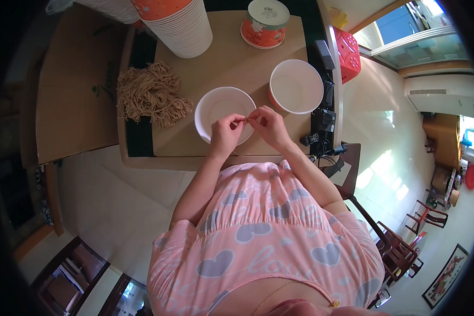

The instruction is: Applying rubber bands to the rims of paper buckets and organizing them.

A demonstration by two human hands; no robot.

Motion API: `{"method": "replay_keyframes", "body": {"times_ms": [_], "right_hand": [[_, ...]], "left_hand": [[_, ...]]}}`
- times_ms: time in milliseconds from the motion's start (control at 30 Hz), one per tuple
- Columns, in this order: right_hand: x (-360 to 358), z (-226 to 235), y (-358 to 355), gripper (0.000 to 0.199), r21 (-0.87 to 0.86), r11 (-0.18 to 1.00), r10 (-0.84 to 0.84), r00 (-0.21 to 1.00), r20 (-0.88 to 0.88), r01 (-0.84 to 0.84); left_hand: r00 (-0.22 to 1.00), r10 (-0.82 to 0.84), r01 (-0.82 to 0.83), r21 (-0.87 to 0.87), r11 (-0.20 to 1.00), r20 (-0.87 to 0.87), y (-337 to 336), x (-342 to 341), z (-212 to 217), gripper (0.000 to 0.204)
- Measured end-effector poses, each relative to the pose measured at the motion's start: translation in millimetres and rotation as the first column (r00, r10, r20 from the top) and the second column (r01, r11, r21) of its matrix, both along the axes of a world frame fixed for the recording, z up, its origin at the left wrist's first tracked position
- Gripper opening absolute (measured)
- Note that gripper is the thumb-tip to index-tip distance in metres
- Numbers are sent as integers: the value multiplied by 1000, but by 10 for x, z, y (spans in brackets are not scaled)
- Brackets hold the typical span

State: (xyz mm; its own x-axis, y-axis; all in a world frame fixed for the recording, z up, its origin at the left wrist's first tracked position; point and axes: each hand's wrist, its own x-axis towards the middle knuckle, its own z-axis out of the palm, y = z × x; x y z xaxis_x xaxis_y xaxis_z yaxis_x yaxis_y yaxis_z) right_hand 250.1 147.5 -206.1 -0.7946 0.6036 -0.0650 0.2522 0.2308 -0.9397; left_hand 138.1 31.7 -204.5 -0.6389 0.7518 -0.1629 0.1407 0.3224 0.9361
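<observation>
A white paper tub stands in front of me on the table, its open mouth facing up. Over its right rim, my left hand and my right hand meet fingertip to fingertip. Both are closed in a pinch on a thin piece of brown string, which my fingers mostly hide. A loose heap of brown strings lies left of the tub. To the right stands a second open tub, white inside with orange on its outer wall.
A tall stack of nested paper tubs and an orange tub with a pale green lid stand at the far side. Black adapters and cables line the table's right edge. A large cardboard box is at left, a red stool beyond.
</observation>
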Motion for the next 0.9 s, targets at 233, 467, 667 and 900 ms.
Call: {"method": "replay_keyframes", "body": {"times_ms": [233,467,667,900], "right_hand": [[12,157,-28,23,30,994,101,990,96,-105],[-36,131,-75,19,163,975,135,986,96,-149],[-57,79,-63,10,201,962,164,979,124,-186],[-51,71,-60,9,207,961,166,980,106,-185]], "left_hand": [[997,32,-32,5,999,76,-116,-66,-75,6],[985,67,-73,32,997,158,-193,-76,-112,5],[977,54,-58,15,998,208,-232,-79,-103,5],[961,40,-44,8,999,275,-226,-74,-47,9]]}}
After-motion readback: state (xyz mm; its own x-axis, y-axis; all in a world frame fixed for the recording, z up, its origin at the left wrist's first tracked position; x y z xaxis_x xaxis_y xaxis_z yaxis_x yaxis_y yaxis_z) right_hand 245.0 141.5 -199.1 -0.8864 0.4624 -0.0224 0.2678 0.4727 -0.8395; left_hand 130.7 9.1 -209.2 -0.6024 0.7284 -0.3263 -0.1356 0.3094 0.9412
